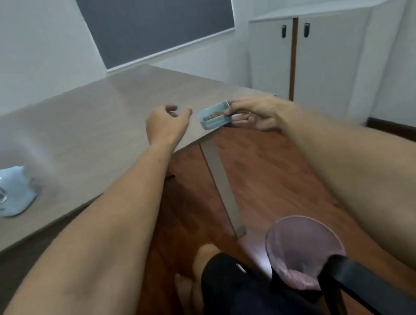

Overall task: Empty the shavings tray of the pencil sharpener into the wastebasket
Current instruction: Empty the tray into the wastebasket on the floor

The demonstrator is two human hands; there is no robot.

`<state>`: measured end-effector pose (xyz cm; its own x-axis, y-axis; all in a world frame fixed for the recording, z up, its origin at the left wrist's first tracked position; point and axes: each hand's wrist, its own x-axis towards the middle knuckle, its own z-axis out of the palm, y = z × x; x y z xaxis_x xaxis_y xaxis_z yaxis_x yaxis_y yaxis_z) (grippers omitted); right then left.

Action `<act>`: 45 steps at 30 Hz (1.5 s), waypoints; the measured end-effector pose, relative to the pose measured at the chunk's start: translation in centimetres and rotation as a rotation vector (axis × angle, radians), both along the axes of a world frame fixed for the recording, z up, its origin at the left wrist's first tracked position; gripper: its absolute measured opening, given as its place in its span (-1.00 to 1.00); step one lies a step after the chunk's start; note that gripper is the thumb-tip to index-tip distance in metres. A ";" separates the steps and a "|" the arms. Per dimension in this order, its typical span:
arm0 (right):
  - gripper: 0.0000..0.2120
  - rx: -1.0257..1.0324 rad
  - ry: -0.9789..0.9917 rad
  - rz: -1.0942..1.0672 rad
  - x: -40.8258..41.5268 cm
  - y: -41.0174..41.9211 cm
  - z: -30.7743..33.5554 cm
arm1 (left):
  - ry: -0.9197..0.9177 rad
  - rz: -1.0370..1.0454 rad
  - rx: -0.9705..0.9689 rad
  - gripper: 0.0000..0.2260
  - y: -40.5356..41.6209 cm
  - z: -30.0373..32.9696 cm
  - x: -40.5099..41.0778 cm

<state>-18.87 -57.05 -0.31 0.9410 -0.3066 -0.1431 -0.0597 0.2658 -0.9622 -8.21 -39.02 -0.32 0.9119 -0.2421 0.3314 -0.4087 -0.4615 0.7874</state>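
Pinching the shavings tray (214,117) in my right hand (257,115), I hold it past the desk (77,127) edge. My left hand (166,125) hangs loosely curled, empty. The wastebasket (304,248) sits below on the floor.

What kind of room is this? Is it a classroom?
Maybe a classroom or an office. There is a big dark board on the wall, a long plain table with a pencil sharpener on it, and a white cupboard in the corner.

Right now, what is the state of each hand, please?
Left hand: open, fingers loosely curled, holding nothing.
Right hand: closed on the shavings tray, shavings inside.
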 end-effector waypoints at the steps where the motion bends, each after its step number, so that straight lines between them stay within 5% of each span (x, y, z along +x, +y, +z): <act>1: -0.75 -0.001 0.028 -0.017 -1.8 -1.5 -0.6 | 0.017 -0.049 0.014 -0.58 -2.1 -1.2 -1.1; 9: -0.65 0.062 0.166 -0.141 -11.7 -11.9 -11.0 | 0.236 -0.303 0.129 -0.60 -12.4 -13.9 -8.1; 17: -0.61 0.257 0.388 -0.278 -16.8 -15.5 -28.0 | 0.612 -0.326 0.302 -0.52 -16.6 -30.1 -11.7; 24: -0.54 0.321 0.580 -0.426 -17.3 -14.3 -40.1 | 0.682 -0.256 0.531 -0.54 -16.5 -41.3 -13.0; 28: -0.60 0.061 0.797 -0.402 -15.6 -13.1 -44.7 | 0.766 -0.130 0.530 -0.60 -16.1 -45.3 -12.7; 31: -0.72 -0.410 1.069 -0.288 -13.9 -12.6 -46.1 | 0.798 -0.061 0.495 -0.62 -15.7 -47.0 -12.8; 34: -0.52 -0.742 1.169 -0.130 -11.9 -11.9 -47.0 | 0.786 -0.009 0.470 -0.58 -15.4 -47.5 -13.0; 37: -0.38 -0.825 1.192 -0.131 -10.4 -11.5 -47.0 | 0.780 0.028 0.460 -0.57 -15.4 -47.5 -13.2; 45: -0.40 -0.880 1.209 -0.098 -9.4 -11.7 -45.5 | 0.826 0.015 0.439 -0.60 -15.4 -47.8 -12.9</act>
<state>-28.29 -68.76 -45.86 0.3635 -0.7589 -0.5403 -0.9314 -0.3067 -0.1958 -21.15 -54.44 -48.14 0.8216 -0.1787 -0.5414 0.2107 -0.7872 0.5796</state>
